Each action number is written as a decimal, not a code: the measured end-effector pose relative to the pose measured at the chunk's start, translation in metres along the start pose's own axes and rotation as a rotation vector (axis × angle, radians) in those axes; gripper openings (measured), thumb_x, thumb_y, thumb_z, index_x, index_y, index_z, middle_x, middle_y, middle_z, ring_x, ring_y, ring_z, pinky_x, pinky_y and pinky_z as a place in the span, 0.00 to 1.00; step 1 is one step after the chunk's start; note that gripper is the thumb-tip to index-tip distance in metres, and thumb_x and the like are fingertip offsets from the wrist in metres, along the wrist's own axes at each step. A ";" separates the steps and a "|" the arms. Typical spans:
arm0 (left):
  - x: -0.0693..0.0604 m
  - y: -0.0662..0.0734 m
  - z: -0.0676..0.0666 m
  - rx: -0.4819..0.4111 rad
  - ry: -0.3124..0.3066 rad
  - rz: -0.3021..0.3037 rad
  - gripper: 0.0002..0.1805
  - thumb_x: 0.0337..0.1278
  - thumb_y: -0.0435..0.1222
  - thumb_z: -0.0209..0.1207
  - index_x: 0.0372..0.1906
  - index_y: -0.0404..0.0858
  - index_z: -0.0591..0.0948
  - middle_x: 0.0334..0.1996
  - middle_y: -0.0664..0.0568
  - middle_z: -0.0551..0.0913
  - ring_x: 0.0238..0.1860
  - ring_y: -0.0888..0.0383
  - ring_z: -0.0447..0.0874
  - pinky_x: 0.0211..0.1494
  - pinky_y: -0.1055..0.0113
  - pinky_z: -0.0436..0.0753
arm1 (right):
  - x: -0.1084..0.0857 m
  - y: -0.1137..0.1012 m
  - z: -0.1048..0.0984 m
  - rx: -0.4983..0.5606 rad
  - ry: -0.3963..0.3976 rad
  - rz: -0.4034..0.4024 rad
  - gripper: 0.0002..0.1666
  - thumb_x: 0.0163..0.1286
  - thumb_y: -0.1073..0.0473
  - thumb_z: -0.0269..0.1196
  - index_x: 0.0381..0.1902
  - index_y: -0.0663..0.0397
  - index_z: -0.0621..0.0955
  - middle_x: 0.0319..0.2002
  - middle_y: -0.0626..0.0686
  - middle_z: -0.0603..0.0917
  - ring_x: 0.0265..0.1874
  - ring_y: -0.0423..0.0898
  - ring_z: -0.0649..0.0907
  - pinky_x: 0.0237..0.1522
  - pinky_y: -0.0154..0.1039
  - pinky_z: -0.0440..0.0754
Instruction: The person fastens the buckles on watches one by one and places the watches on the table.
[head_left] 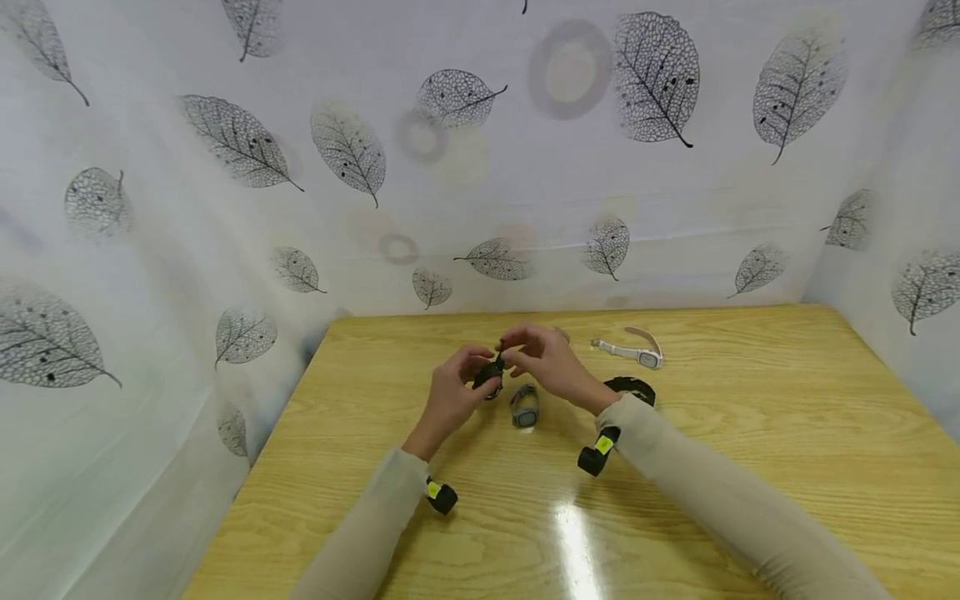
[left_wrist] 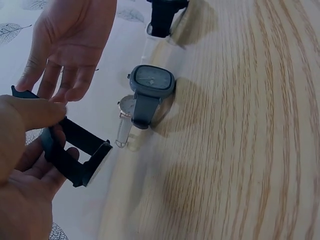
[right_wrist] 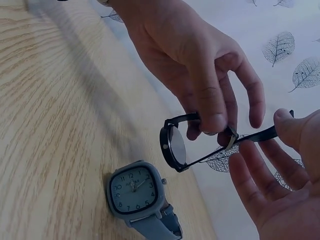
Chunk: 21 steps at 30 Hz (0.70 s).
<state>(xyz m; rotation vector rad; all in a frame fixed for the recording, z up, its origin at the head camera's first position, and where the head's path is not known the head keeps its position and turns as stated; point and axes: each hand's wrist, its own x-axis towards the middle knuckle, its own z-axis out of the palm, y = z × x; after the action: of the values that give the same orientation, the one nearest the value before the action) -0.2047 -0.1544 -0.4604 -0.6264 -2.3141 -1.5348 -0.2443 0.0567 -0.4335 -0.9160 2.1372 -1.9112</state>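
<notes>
Between both hands is a black wristwatch (head_left: 489, 379), raised off the table, its strap closed into a loop in the left wrist view. My left hand (head_left: 453, 392) pinches the strap by the metal buckle (right_wrist: 231, 138), thumb against fingers. My right hand (head_left: 551, 362) pinches the free strap end (right_wrist: 265, 134) between thumb and fingertips. The dial faces away from the left wrist view and is seen edge-on in the right. Just below the hands, a grey square-faced watch (head_left: 525, 408) rests on the table, its numbered dial (right_wrist: 135, 189) visible in the right wrist view.
A white watch (head_left: 648, 358) lies at the back right of the wooden table (head_left: 750, 433). Another black watch (head_left: 630, 387) sits by the right wrist, partly hidden by it. Behind the table hangs a leaf-patterned cloth (head_left: 480, 183).
</notes>
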 end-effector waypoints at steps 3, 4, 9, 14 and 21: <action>0.000 -0.001 -0.002 0.022 -0.034 0.000 0.24 0.54 0.21 0.71 0.56 0.36 0.79 0.46 0.42 0.87 0.47 0.48 0.88 0.51 0.54 0.88 | 0.001 -0.001 -0.001 -0.007 0.018 0.004 0.15 0.76 0.64 0.63 0.56 0.64 0.79 0.52 0.64 0.84 0.44 0.59 0.87 0.44 0.58 0.88; 0.000 -0.001 -0.003 0.029 -0.040 0.001 0.26 0.54 0.20 0.70 0.57 0.36 0.79 0.46 0.42 0.87 0.48 0.47 0.88 0.52 0.55 0.88 | 0.001 -0.001 -0.002 -0.008 0.023 0.007 0.14 0.76 0.64 0.63 0.56 0.63 0.80 0.52 0.65 0.84 0.44 0.59 0.87 0.44 0.59 0.87; -0.002 -0.002 -0.005 0.063 -0.010 0.001 0.26 0.54 0.17 0.68 0.58 0.32 0.78 0.46 0.40 0.87 0.50 0.44 0.88 0.57 0.57 0.86 | 0.000 -0.004 -0.002 -0.008 0.029 0.004 0.14 0.76 0.63 0.64 0.56 0.61 0.80 0.52 0.65 0.84 0.43 0.59 0.87 0.44 0.57 0.88; -0.004 -0.003 -0.007 0.059 0.032 0.009 0.25 0.55 0.20 0.70 0.57 0.35 0.79 0.44 0.39 0.88 0.48 0.43 0.89 0.55 0.49 0.86 | 0.001 -0.005 -0.001 0.003 0.029 -0.004 0.14 0.76 0.62 0.64 0.56 0.60 0.80 0.51 0.61 0.85 0.44 0.57 0.87 0.45 0.56 0.88; -0.008 -0.005 -0.011 0.185 0.051 -0.031 0.21 0.59 0.30 0.72 0.57 0.41 0.82 0.40 0.47 0.90 0.41 0.49 0.90 0.45 0.46 0.86 | 0.002 -0.008 -0.002 0.008 0.040 -0.009 0.15 0.77 0.62 0.63 0.57 0.60 0.80 0.50 0.59 0.85 0.43 0.57 0.87 0.45 0.54 0.88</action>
<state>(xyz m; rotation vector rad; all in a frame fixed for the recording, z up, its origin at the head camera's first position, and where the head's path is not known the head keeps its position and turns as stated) -0.2004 -0.1676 -0.4639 -0.5008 -2.4011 -1.3131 -0.2435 0.0573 -0.4249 -0.8953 2.1488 -1.9577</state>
